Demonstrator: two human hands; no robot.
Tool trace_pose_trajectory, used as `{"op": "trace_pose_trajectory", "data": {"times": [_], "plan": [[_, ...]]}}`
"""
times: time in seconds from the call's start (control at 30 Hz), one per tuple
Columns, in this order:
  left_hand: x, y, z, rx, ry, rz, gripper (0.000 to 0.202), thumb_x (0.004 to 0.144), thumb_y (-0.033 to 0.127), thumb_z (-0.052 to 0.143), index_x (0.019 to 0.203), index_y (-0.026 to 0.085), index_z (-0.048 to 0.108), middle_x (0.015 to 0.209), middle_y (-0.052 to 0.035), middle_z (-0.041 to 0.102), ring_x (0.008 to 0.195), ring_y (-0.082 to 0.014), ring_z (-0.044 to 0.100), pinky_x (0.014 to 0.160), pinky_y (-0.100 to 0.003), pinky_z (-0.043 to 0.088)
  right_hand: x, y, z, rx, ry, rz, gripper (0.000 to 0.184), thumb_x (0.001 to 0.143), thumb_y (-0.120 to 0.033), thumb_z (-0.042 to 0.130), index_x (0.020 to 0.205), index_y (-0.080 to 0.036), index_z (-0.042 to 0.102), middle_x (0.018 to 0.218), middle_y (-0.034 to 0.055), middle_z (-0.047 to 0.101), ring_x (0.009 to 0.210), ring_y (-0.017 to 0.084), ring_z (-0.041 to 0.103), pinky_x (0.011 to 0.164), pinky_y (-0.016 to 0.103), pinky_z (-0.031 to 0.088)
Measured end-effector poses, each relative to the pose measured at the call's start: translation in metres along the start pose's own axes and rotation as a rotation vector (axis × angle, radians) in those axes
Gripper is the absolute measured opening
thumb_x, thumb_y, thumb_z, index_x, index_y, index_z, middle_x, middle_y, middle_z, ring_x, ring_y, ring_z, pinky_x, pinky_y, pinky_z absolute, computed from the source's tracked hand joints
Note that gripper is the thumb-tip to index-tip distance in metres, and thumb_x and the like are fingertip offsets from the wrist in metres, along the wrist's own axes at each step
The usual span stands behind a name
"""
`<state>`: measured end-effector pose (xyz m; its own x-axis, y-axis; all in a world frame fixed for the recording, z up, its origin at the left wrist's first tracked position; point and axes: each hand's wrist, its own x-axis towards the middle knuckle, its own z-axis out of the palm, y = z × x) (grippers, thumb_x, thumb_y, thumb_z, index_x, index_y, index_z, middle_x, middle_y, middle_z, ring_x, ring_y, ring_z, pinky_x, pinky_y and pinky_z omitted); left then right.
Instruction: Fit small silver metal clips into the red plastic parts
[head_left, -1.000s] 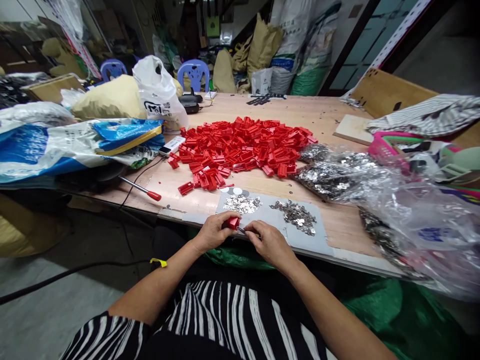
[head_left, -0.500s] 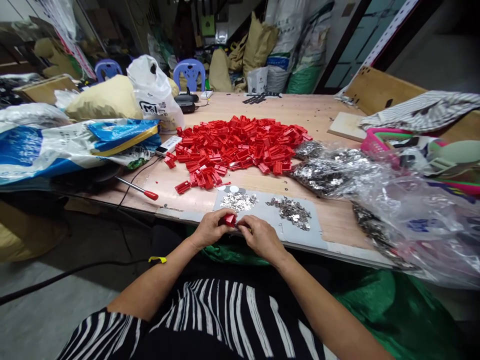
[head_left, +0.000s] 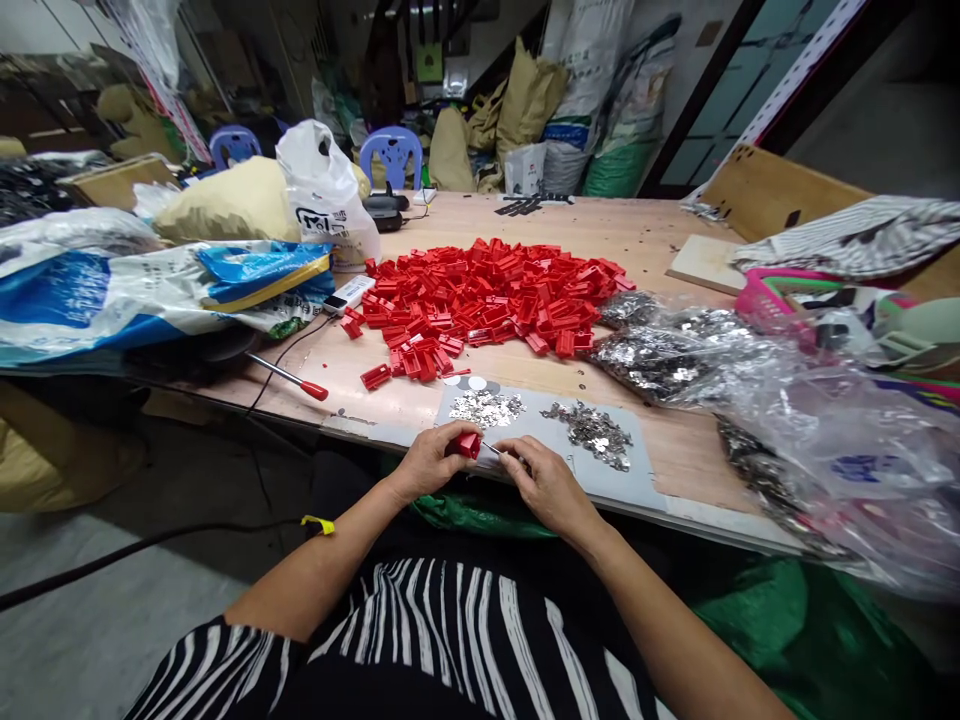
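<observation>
My left hand (head_left: pixel 433 462) is closed around a small red plastic housing (head_left: pixel 469 445), its open end turned to the right. In my right hand (head_left: pixel 541 482) is a thin metal rod-like tool (head_left: pixel 491 448), pinched so that its tip points at the housing; the handle is hidden by the fingers. Tip and housing look slightly apart. Beyond my hands, a grey mat (head_left: pixel 551 405) bears a pile of shiny small metal pieces (head_left: pixel 486 407) and a darker pile of metal pieces (head_left: pixel 596 432). A large heap of similar red housings (head_left: pixel 495 290) lies farther back.
On the right are clear bags of metal parts (head_left: pixel 660 350) and a pink basket (head_left: pixel 772 295). A red-tipped lever (head_left: pixel 311 389), a cable and blue-white sacks (head_left: pixel 97 295) occupy the left. A white plastic bag (head_left: pixel 330 190) stands behind. The table's front edge runs below my hands.
My right hand has drawn back to the right, so the metal tool now shows between the hands. The left hand still holds the red housing. The whole view has shifted slightly.
</observation>
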<state>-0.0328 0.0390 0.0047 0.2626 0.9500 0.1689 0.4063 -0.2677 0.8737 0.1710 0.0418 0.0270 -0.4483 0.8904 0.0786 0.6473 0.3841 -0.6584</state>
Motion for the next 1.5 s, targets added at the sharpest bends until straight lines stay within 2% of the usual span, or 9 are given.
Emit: {"op": "trace_pose_trajectory", "data": {"times": [0.13,0.3,0.43,0.57,0.77,0.97,1.17,1.3,1.5], "plan": [[-0.002,0.0,-0.001,-0.073,-0.004,0.012,0.03,0.074,0.014,0.064,0.103,0.021,0.062,0.102,-0.0033,0.066,0.094,-0.0177,0.06,0.086,-0.028,0.043,-0.005,0.003,0.0,0.054,0.033,-0.061,0.025,0.093,-0.029,0.038,0.105,-0.022,0.059,0.098,0.006,0.064,0.09,0.019,0.059,0.08,0.031,0.045],[-0.007,0.004,0.003,-0.266,0.069,-0.053,0.029,0.072,0.017,0.069,0.1,0.02,0.062,0.1,-0.0036,0.065,0.091,-0.017,0.059,0.084,-0.027,0.044,-0.013,0.002,-0.003,0.066,-0.06,0.049,0.019,0.094,-0.03,0.036,0.106,-0.024,0.05,0.088,0.0016,0.065,0.078,0.018,0.06,0.069,0.03,0.044],[-0.011,0.02,0.007,-0.651,0.162,-0.154,0.04,0.068,0.02,0.075,0.104,0.021,0.058,0.097,-0.0022,0.064,0.086,-0.014,0.061,0.079,-0.025,0.046,-0.016,-0.007,-0.009,0.167,-0.094,0.034,0.023,0.096,-0.031,0.033,0.115,-0.023,0.045,0.076,-0.0012,0.062,0.07,0.016,0.057,0.069,0.029,0.042],[-0.015,0.035,0.009,-1.113,0.107,-0.345,0.022,0.073,0.025,0.073,0.087,0.015,0.06,0.083,-0.0026,0.066,0.077,-0.0111,0.063,0.074,-0.022,0.049,-0.015,-0.019,-0.011,0.259,-0.129,-0.014,0.041,0.097,-0.033,0.033,0.137,-0.022,0.036,0.067,-0.0039,0.058,0.064,0.014,0.055,0.07,0.027,0.042],[-0.022,0.036,0.013,-1.532,0.11,-0.581,0.01,0.079,0.016,0.067,0.079,0.01,0.059,0.078,-0.0056,0.067,0.073,-0.0112,0.066,0.065,-0.017,0.053,-0.015,-0.027,-0.011,0.245,-0.136,-0.042,0.043,0.097,-0.038,0.037,0.136,-0.023,0.045,0.064,-0.0036,0.058,0.06,0.013,0.055,0.065,0.024,0.043],[-0.022,0.04,0.016,-1.622,0.142,-0.694,0.006,0.085,0.011,0.058,0.088,0.007,0.061,0.08,-0.0073,0.067,0.07,-0.012,0.066,0.061,-0.018,0.055,-0.017,-0.028,-0.014,0.15,-0.099,-0.058,0.039,0.096,-0.04,0.039,0.13,-0.025,0.052,0.069,-0.0006,0.065,0.063,0.015,0.06,0.063,0.024,0.045],[-0.024,0.038,0.019,-1.598,0.12,-0.702,0.005,0.084,0.014,0.062,0.086,0.009,0.061,0.083,-0.0071,0.067,0.075,-0.0149,0.068,0.064,-0.022,0.055,-0.016,-0.025,-0.009,0.158,-0.01,-0.085,0.035,0.096,-0.04,0.038,0.12,-0.025,0.059,0.097,0.0045,0.07,0.077,0.018,0.065,0.071,0.026,0.048],[-0.028,0.033,0.023,-1.567,0.071,-0.734,0.011,0.082,0.019,0.066,0.085,0.011,0.06,0.093,-0.0108,0.068,0.091,-0.0222,0.069,0.066,-0.023,0.054,-0.015,-0.019,-0.005,0.277,-0.037,-0.031,0.041,0.096,-0.045,0.034,0.11,-0.022,0.065,0.075,0.0024,0.067,0.068,0.017,0.062,0.063,0.026,0.047],[-0.038,0.009,0.038,-1.486,0.151,-0.903,0.009,0.085,0.017,0.062,0.089,0.009,0.059,0.085,-0.0093,0.069,0.077,-0.0183,0.071,0.062,-0.021,0.056,-0.017,-0.005,0.0,0.19,-0.06,0.066,0.043,0.097,-0.044,0.032,0.117,-0.021,0.062,0.059,-0.0024,0.054,0.054,0.013,0.051,0.056,0.024,0.041]]}}
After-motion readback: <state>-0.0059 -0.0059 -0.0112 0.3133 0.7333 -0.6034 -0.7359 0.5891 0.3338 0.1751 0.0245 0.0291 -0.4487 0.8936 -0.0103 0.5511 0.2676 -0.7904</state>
